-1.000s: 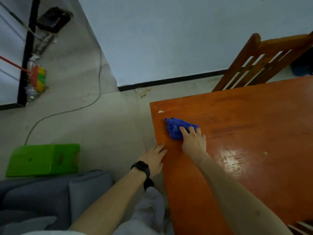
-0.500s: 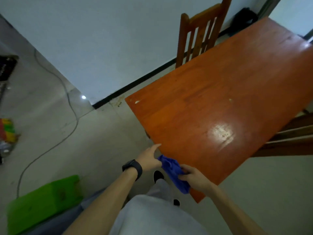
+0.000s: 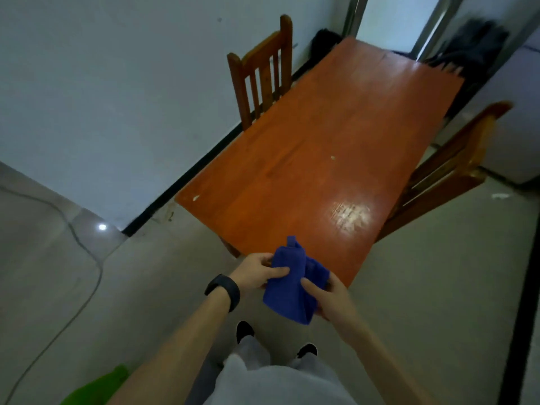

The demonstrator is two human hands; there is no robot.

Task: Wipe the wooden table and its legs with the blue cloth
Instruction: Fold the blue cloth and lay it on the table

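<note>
The orange-brown wooden table [image 3: 315,159] stretches away from me, its near short edge just beyond my hands. I hold the blue cloth [image 3: 292,287] in the air in front of that edge, off the tabletop. My left hand [image 3: 257,271], with a black band on its wrist, pinches the cloth's left side between thumb and fingers. My right hand [image 3: 327,296] grips its right side, thumb on top. One table leg [image 3: 232,249] shows under the near left corner; the other legs are hidden.
A wooden chair [image 3: 263,71] stands between the table and the white wall on the left. A second chair [image 3: 450,168] is tucked in on the right. A cable [image 3: 84,249] runs over the floor at left, a green object [image 3: 96,387] lies at bottom left, dark bags [image 3: 473,39] behind the table.
The cloth has come off the tabletop, where my right hand pressed it a second ago, and both hands now hold it. My view has risen and pulled back to the table's short end.
</note>
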